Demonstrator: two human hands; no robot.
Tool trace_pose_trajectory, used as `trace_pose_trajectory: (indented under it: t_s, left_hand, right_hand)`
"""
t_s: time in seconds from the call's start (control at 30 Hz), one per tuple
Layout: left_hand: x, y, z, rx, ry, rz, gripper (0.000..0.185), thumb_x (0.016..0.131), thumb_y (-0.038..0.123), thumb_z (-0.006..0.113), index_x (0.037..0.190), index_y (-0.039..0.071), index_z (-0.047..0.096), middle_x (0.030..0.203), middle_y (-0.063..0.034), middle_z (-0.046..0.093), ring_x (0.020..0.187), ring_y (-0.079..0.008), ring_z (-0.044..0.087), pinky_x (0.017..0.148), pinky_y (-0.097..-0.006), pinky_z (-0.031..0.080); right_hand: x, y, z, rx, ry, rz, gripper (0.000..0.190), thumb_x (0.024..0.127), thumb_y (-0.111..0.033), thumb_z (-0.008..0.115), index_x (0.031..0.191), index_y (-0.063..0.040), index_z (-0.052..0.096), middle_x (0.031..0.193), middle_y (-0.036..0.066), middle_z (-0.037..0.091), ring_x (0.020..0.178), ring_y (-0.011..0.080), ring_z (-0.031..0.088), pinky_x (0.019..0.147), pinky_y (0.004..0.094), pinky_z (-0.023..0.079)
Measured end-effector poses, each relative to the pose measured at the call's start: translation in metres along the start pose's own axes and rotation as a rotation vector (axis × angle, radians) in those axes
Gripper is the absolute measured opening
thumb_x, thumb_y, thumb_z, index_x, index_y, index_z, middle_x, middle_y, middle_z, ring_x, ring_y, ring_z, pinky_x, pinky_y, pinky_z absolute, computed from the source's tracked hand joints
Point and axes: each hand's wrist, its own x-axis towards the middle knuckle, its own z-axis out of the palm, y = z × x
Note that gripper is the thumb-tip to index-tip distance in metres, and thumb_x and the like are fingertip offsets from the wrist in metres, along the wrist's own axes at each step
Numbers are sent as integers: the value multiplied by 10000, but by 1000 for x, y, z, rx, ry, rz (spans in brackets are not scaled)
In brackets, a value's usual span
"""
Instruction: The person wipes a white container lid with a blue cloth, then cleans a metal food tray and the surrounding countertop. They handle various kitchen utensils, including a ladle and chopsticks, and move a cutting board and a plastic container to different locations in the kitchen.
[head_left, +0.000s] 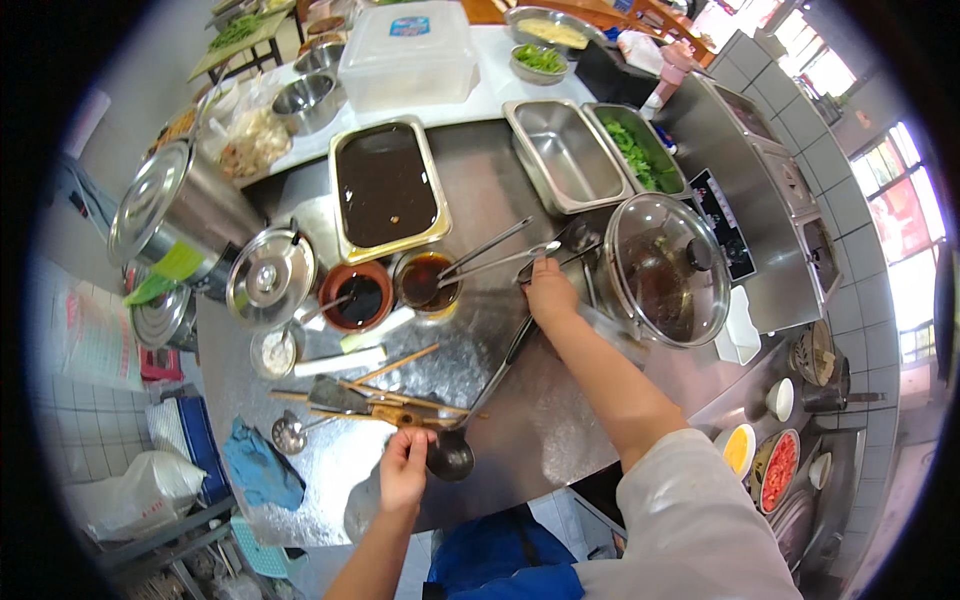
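Observation:
My left hand (405, 465) is at the front edge of the steel table (540, 420), its finger and thumb closed at the rim of a black ladle (451, 454). The ladle's long handle runs up and right towards my right hand (551, 292). That hand reaches across, fingers curled beside dark utensils left of the glass-lidded pot (664, 270); what it holds is hidden. Chopsticks (397, 365), a cleaver-like blade (337, 396) and a slotted spoon (289, 433) lie left of the ladle. A glass bowl of reddish-brown liquid (427, 281) holds metal utensils.
A tray of dark liquid (386, 187), a brown bowl of dark sauce (358, 298) and a lidded steel pot (270, 277) stand at the back left. An empty steel pan (570, 154) stands beside one of greens (634, 150). A blue cloth (262, 465) lies front left.

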Motion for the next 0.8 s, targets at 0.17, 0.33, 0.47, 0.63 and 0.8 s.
trace_pose_trajectory:
  t_s: [0.17, 0.33, 0.47, 0.63, 0.8]
  left_hand:
    - [-12, -12, 4, 322, 74, 284, 190, 901, 162, 517, 763, 36, 553, 708, -36, 528, 640, -132, 492, 585, -273, 401]
    - [-23, -8, -2, 688, 112, 422, 154, 865, 138, 541, 771, 17, 530, 749, -113, 508, 685, -237, 512, 630, -314, 407]
    - [-6, -25, -25, 625, 240, 446, 168, 907, 145, 471, 819, 9, 516, 768, -117, 505, 733, -238, 499, 670, -322, 408]
    - [22, -16, -51, 569, 407, 459, 244, 955, 153, 353, 832, 1, 499, 780, -107, 514, 735, -227, 492, 711, -320, 408]
    - [33, -27, -57, 820, 355, 581, 203, 922, 116, 377, 831, -4, 514, 783, -155, 524, 742, -314, 521, 690, -374, 418]
  right_hand:
    - [-24, -20, -32, 151, 90, -234, 410, 721, -119, 672, 1094, -40, 520, 985, 170, 520, 847, 324, 570, 726, 392, 472]
    - [-87, -49, -124, 523, 126, -230, 369, 772, -65, 626, 1128, -53, 529, 875, 74, 505, 674, 153, 536, 604, 278, 447]
    - [-92, -27, -200, 930, 159, -56, 291, 841, -172, 593, 1108, -65, 543, 808, 25, 538, 669, 76, 501, 580, 213, 410]
    - [-2, 24, -259, 942, 542, -127, 237, 874, -133, 470, 1086, -48, 530, 739, 22, 549, 672, 86, 529, 612, 220, 428]
    - [109, 159, -217, 390, 486, -145, 268, 818, -28, 464, 1076, -30, 536, 972, 122, 555, 828, 212, 586, 768, 313, 466]
